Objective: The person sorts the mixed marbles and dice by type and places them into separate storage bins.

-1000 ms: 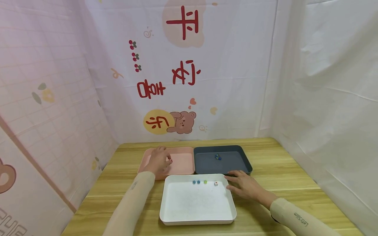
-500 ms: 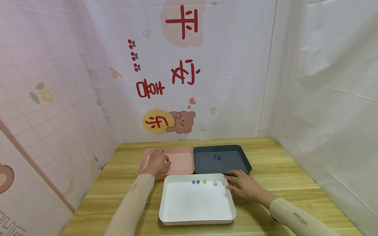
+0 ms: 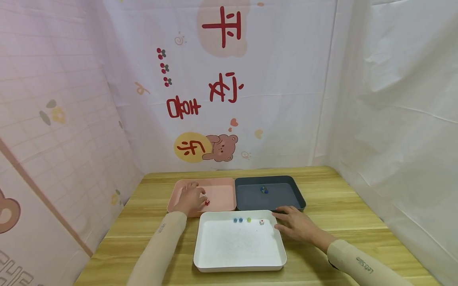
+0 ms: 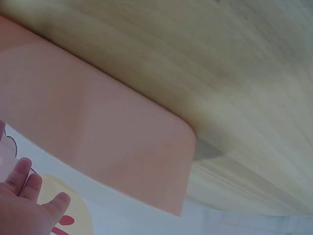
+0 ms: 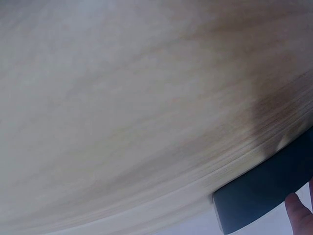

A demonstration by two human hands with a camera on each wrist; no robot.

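Observation:
In the head view my left hand point(image 3: 192, 198) is over the pink tray point(image 3: 223, 182), its fingers spread loosely. A red die point(image 3: 207, 202) lies in that tray just below the thumb, and something small and white shows by the fingertips. The left wrist view catches the fingers point(image 4: 57, 205) apart above the tray's rim. My right hand point(image 3: 298, 224) rests at the far right corner of the white tray point(image 3: 239, 266), fingers extended along its rim. Inside that tray are a white die point(image 3: 262, 222), a green bead point(image 3: 249, 220) and two blue beads point(image 3: 241, 220), all along the far side.
A dark grey tray point(image 3: 250, 204) stands right of the pink one, holding a small cluster of blue beads point(image 3: 264, 190). The wooden table point(image 3: 343, 214) ends at printed white cloth point(image 3: 279, 79) at the back and sides.
My left hand has lowered the red die into the pink tray and let go, its fingers spreading. The right hand stays at the white tray's corner.

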